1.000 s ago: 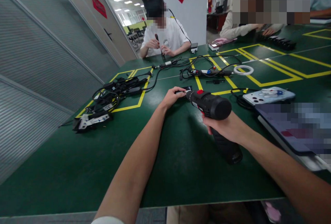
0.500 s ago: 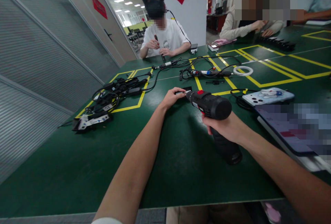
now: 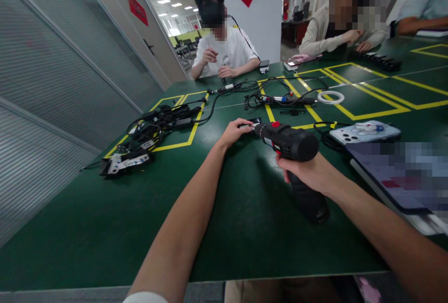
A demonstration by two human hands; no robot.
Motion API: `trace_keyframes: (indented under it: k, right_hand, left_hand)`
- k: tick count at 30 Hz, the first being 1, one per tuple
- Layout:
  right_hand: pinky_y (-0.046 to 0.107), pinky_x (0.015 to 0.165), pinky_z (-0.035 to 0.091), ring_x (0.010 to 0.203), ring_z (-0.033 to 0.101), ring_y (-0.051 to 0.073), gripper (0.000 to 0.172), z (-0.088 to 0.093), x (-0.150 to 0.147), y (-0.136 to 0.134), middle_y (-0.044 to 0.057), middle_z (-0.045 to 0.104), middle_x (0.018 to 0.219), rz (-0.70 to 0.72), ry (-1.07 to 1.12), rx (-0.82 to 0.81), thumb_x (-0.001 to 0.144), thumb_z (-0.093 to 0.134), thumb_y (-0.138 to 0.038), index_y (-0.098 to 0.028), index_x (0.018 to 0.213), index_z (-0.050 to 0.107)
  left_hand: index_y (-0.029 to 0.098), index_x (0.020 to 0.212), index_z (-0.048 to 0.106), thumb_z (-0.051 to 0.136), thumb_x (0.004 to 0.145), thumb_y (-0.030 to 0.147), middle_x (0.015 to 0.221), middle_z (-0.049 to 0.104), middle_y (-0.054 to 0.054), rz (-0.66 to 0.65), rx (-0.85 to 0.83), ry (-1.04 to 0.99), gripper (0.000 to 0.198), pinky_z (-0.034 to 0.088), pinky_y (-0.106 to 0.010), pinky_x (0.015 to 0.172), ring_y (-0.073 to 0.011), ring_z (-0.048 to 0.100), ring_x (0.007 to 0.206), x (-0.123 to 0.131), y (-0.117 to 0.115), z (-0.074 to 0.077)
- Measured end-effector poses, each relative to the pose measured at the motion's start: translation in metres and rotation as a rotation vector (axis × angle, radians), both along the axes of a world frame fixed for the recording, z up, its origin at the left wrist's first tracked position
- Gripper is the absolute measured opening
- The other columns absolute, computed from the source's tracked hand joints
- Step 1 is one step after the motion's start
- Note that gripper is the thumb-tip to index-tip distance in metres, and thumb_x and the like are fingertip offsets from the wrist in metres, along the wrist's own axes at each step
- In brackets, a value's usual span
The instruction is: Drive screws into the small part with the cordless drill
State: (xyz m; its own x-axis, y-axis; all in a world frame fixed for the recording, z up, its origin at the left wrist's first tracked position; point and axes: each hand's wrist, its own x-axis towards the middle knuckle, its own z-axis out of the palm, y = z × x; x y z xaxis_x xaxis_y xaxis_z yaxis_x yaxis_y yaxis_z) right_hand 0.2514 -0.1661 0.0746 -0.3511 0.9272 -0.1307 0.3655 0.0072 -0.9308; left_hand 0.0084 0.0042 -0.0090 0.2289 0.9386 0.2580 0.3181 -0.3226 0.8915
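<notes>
A black cordless drill (image 3: 289,141) with red details is gripped by its handle in my right hand (image 3: 306,170). Its chuck and bit point away to the left, at the fingertips of my left hand (image 3: 235,133). Those fingers are closed on a small black part (image 3: 256,120) lying low over the table, mostly hidden behind the fingers and chuck. Whether the bit touches this part cannot be made out.
Tangled black cables (image 3: 164,123) lie left on the green table (image 3: 105,228). Further off are a cabled tool (image 3: 280,100) and a white ring (image 3: 331,97). At right, a phone (image 3: 366,130) sits beside a laptop-like device (image 3: 388,177). A person in white (image 3: 227,49) works opposite.
My view has shifted slightly, and the drill's rear end sits a little further right. Both my hands keep their holds. Across the table, the person's raised hand has changed its pose.
</notes>
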Motion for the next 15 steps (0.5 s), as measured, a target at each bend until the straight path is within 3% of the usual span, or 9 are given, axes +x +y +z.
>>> trace_keyframes:
  k: [8, 15]
  right_hand:
    - [0.029, 0.057, 0.045, 0.055, 0.06, 0.017, 0.007, 0.0091, -0.0012, -0.0022, 0.001, 0.061, 0.055, 0.016, -0.015, -0.001, 0.075, 0.056, -0.024, -0.018, 0.076, 0.059]
    - [0.029, 0.056, 0.045, 0.055, 0.06, 0.017, 0.006, 0.0042, -0.002, -0.0021, 0.001, 0.06, 0.055, 0.013, 0.021, 0.032, 0.075, 0.055, -0.024, -0.018, 0.076, 0.057]
  left_hand:
    - [0.02, 0.092, 0.071, 0.071, 0.064, 0.035, 0.104, 0.065, -0.005, 0.032, -0.024, -0.004, 0.032, 0.041, -0.034, 0.095, -0.0199, 0.058, 0.099, 0.0007, 0.0008, 0.0003]
    - [0.02, 0.092, 0.071, 0.071, 0.064, 0.034, 0.105, 0.066, -0.005, 0.047, -0.036, 0.01, 0.031, 0.041, -0.034, 0.095, -0.0205, 0.058, 0.1, 0.002, -0.002, 0.0033]
